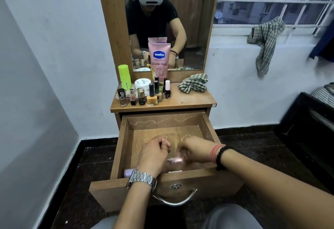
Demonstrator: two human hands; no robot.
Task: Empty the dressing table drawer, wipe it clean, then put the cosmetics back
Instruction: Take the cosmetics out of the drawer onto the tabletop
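Both hands down inside the open drawer (124, 149), near its front wall. Left hand (153, 153) knuckles-up, fingers curled under, forearm coming straight in over the drawer front, metal watch (141, 179) at the wrist; whether anything sits in that fist, cannot tell. Right hand (194, 149) angled in from the right edge, fingers bent downward and blurred, bead bracelet (221, 157) and red thread at the wrist. Between the two, a small pinkish item (174, 160), smeared by motion; which hand has it, cannot tell. A pale lilac object (129, 172) tucked in the front-left corner of the drawer. Up on the worktop (191, 100), cosmetics crowded along the left side: green bottle (124, 77), white jar (142, 83), yellow nail polish (152, 98), pink Vaseline tube (159, 59) against the mirror. Checked cloth (193, 83) bunched at the back-right.
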